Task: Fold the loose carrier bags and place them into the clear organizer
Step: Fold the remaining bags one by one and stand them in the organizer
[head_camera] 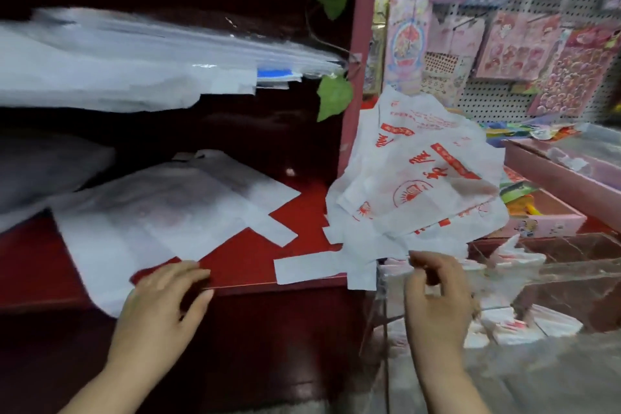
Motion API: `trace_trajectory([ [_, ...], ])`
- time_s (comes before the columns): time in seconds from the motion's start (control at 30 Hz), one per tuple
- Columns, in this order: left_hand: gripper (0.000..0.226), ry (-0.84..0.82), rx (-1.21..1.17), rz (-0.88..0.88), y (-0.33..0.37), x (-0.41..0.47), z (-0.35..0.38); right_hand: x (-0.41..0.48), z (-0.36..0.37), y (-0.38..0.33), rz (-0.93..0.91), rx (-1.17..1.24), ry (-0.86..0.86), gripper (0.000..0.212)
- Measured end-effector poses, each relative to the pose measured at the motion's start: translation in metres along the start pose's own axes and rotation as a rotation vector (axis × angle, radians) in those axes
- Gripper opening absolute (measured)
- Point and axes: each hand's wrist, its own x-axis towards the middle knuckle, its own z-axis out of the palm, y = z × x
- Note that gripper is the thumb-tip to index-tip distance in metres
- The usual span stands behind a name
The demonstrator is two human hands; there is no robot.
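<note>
Bags at a red shelf (255, 259), with a shop pegboard (497, 101) behind.
The left hand (161, 306) rests with relaxed fingers on the shelf edge, touching a flat white bag (141, 222). The right hand (437, 296) pinches the carrier bags (420, 185), which are white, crumpled and red-printed and fan out above its fingers. The clear organizer (554, 267) is just to the right.

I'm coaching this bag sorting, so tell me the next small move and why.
Probably lay the printed bags flat on the red shelf to fold: the right hand pinches them unfolded, the left hand rests at the shelf edge, and the clear organizer holds folded ones.
</note>
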Motion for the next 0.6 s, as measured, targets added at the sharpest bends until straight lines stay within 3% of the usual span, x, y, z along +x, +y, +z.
trace_trajectory([
  [0.07,0.06,-0.065,0.165,-0.123,-0.027,-0.003,-0.001,-0.01,0.016,-0.012,-0.048,-0.002,-0.103,0.029],
  [0.13,0.076,-0.11,0.178,-0.209,-0.045,-0.005,0.002,-0.022,0.031,-0.017,-0.105,-0.018,-0.231,0.029],
  [0.23,0.091,-0.156,0.201,-0.188,-0.053,-0.007,0.001,-0.04,0.049,-0.02,-0.232,-0.049,-0.428,0.023],
  [0.3,0.088,-0.135,0.115,-0.174,-0.052,-0.006,-0.003,-0.051,0.059,-0.022,-0.28,-0.045,-0.529,0.024],
  [0.5,0.054,0.153,-0.204,-0.252,-0.059,0.004,-0.005,-0.053,0.091,-0.045,-0.293,-0.04,-0.703,0.025],
  [0.6,0.057,0.173,-0.368,-0.254,-0.054,0.005,-0.007,-0.046,0.119,-0.067,-0.337,-0.131,-0.848,0.03],
])
